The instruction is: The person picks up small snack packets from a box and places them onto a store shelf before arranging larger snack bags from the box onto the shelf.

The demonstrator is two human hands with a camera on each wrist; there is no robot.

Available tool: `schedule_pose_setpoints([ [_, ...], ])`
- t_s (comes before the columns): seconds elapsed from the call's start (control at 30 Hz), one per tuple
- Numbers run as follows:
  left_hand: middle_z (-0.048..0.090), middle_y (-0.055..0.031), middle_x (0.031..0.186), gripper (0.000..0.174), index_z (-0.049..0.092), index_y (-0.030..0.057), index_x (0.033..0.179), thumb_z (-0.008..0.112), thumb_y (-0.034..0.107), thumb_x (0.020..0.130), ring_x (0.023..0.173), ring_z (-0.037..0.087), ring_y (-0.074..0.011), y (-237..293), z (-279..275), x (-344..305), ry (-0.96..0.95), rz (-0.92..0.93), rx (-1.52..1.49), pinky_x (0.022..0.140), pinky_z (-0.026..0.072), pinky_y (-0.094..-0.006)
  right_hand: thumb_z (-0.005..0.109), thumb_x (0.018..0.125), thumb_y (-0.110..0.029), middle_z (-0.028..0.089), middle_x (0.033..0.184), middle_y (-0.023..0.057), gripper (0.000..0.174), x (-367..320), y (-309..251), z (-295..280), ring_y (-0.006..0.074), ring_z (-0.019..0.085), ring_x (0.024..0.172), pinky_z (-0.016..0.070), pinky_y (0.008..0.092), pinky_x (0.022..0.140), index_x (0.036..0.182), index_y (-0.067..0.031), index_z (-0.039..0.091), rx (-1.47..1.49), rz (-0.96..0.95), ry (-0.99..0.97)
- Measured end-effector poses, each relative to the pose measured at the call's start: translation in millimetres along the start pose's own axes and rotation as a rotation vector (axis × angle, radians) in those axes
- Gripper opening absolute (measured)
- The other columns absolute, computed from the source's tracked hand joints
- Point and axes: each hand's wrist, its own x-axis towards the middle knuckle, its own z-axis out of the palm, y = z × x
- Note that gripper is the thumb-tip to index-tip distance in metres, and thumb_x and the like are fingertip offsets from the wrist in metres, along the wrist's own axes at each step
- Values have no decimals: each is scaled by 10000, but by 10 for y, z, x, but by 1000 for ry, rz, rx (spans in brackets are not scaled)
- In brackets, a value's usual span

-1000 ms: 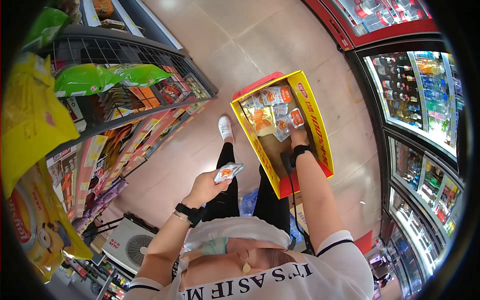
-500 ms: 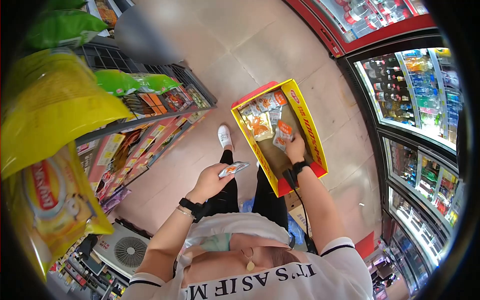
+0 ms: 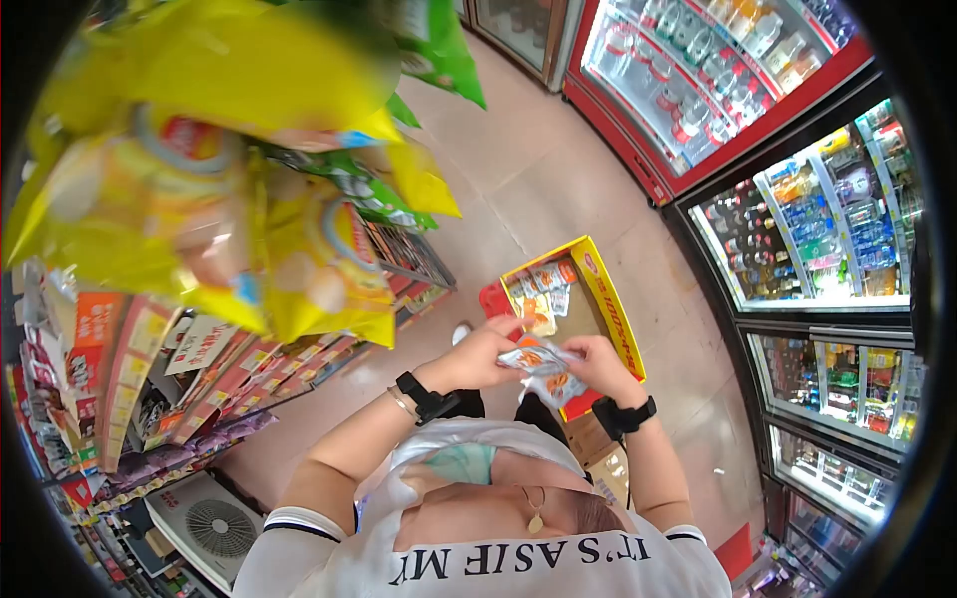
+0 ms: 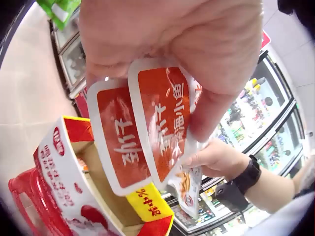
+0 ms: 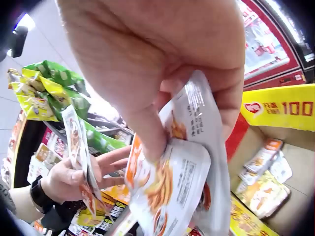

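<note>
Currently, small orange-and-white packets (image 4: 162, 123) are pinched together, one overlapping another, between the left hand's (image 3: 474, 359) thumb and fingers, the fingers partly spread. More packets (image 5: 172, 187), their pale backs showing, are gripped between the thumb and curled fingers of the right hand (image 3: 603, 367). Both bunches are held close together in front of the body, by the near end of a yellow-rimmed box (image 3: 613, 324). At its far end, loose packs (image 3: 543, 299) are laid on the bottom. To the left, stocked shelves (image 3: 150, 369) and yellow bags (image 3: 329, 249) are seen; to the right, drinks fridges (image 3: 817, 229) are lined up.
</note>
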Motion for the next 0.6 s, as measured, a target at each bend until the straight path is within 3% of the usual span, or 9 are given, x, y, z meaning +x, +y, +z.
schedule_pose_setpoints([
  [0.07,492,-120,1227,253,643,-12,932,715,104,718,926,582,-182,197,-140,14,-207,-163,-285,732,498,-288,594,731,1,654,786,108,184,-11,-180,39,128,597,718,464,278,653,909,26,634,29,-41,-85],
  [0.1,492,-120,1227,253,643,-12,932,715,104,718,926,582,-182,230,-191,10,-192,-149,-268,732,498,-288,594,731,1,654,786,108,184,-18,-284,45,128,597,718,464,278,653,909,26,634,16,-64,-80],
  [0.17,575,-99,1077,292,614,-22,978,706,117,738,857,590,-144,246,-280,-19,-299,-232,-201,730,488,-266,587,695,63,645,770,38,202,-48,-504,59,50,534,713,455,232,639,892,55,627,-86,-91,-71],
  [0.2,616,-64,976,348,574,-9,1047,700,129,754,851,583,-116,231,-319,-53,-322,-311,-273,736,478,-257,580,684,69,644,794,41,237,-4,-429,101,62,549,742,458,231,665,918,57,619,-78,-131,-29],
  [0.33,629,-49,934,402,547,13,1083,711,164,749,845,568,-95,174,-486,-222,-225,-160,-329,776,461,-257,557,671,72,630,884,57,342,17,-449,262,102,580,807,470,232,712,1011,46,581,96,-131,115],
  [0.43,642,-53,909,429,583,14,1045,706,306,755,820,581,-112,137,-660,-329,-184,-182,-283,746,468,-264,620,742,23,623,941,67,400,-28,-509,378,105,589,845,474,233,748,1126,18,511,193,-195,178],
  [0.47,642,-53,909,429,583,14,1045,706,306,755,820,581,-112,141,-757,-338,-165,-170,-269,746,468,-264,643,778,-24,627,954,77,433,-42,-521,440,118,602,867,493,241,756,1172,8,466,417,-164,147],
  [0.53,630,-56,941,413,557,9,1063,711,234,753,851,568,-124,423,-998,-408,-222,-446,-191,779,467,-282,631,792,-36,627,965,83,425,-103,-598,530,134,615,857,510,248,731,1177,6,457,489,-141,153],
  [0.6,628,-55,949,418,557,14,1069,708,245,755,852,569,-125,553,-1093,-497,-159,-372,-250,783,467,-283,600,823,-58,631,973,90,382,-155,-673,604,160,640,805,536,255,658,1172,1,456,598,-63,128],
])
